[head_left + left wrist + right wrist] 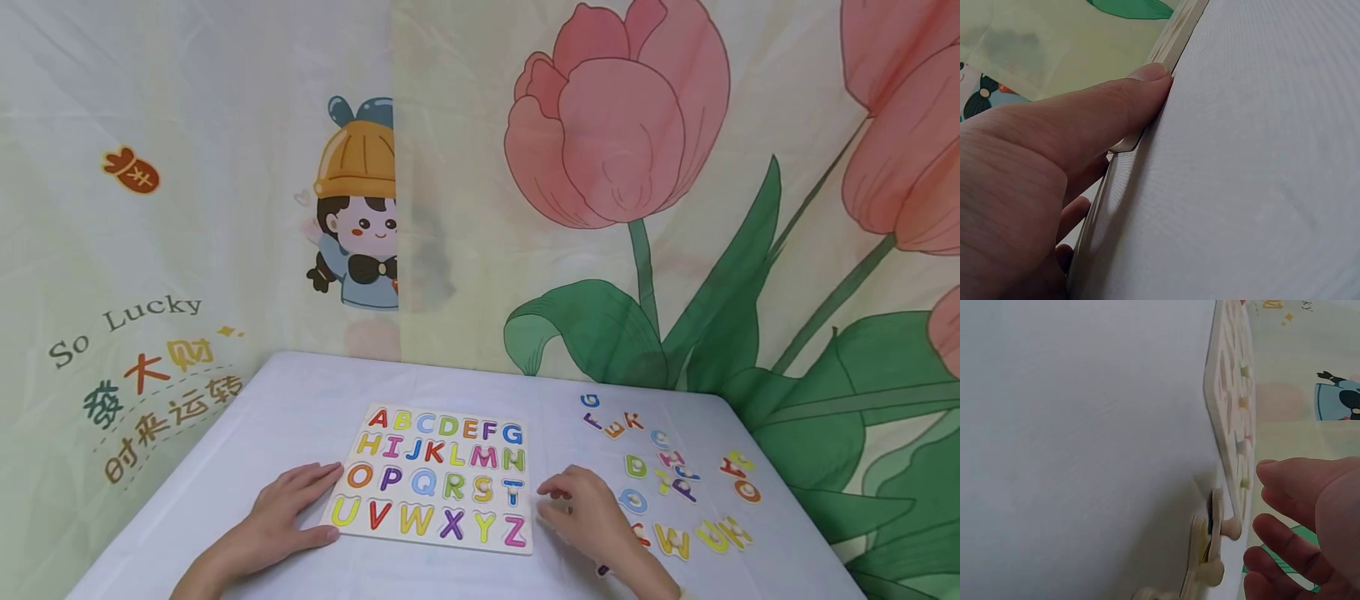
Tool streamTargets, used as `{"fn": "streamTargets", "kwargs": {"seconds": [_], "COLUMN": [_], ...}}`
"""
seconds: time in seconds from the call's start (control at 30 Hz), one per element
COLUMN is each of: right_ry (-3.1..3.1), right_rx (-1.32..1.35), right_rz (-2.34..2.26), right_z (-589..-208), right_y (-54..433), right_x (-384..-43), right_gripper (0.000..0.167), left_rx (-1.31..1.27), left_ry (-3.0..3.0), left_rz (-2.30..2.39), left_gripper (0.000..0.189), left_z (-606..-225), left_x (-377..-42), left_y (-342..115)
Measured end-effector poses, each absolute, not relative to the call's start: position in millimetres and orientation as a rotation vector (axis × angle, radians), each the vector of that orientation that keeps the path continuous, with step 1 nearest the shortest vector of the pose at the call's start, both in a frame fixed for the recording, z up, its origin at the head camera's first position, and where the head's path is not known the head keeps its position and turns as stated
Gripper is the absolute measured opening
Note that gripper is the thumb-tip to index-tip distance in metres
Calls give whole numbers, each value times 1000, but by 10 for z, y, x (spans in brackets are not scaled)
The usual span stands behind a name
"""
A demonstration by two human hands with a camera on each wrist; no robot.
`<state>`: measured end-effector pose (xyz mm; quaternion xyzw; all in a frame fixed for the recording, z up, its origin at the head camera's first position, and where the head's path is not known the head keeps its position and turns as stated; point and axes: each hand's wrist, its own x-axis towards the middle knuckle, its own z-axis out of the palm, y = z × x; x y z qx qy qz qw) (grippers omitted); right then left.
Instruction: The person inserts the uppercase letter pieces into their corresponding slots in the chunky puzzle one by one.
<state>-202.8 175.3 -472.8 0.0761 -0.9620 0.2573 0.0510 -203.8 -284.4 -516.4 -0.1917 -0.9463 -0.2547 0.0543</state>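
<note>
Head view gives me the alphabet board (432, 525) toward six o'clock. Left hand (281, 508) lies relaxed against its nine-o'clock edge; right hand (588, 512), loosely curved and empty, is just off three o'clock near blue T (513, 492), loose letters (672, 542) beyond.

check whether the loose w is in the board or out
Out: the W lies on the table, right of the board, apart from it.

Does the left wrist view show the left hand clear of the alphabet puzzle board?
No, the left hand touches the edge of the alphabet puzzle board with its thumb.
</note>
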Motion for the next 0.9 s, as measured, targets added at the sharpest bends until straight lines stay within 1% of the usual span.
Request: {"fn": "streamTargets", "kwargs": {"seconds": [0.23,0.53,0.9], "right_ry": [-2947,-2958,-2968], "right_rx": [137,63,63], "right_rz": [638,579,626], "right_z": [-4769,-4838,-4850], "right_y": [1953,2001,1967], "right_x": [-1923,-1894,-1949], "right_gripper": [16,21,13], "left_rx": [-581,-542,-556], "left_ry": [-2864,-2923,-2899], "left_rz": [-778,-830,-813], "left_gripper": [86,89,89], "left_z": [-5177,-5160,-5166], "left_x": [-2033,-2061,-2050], "left_y": [-2853,-2850,-2842]}}
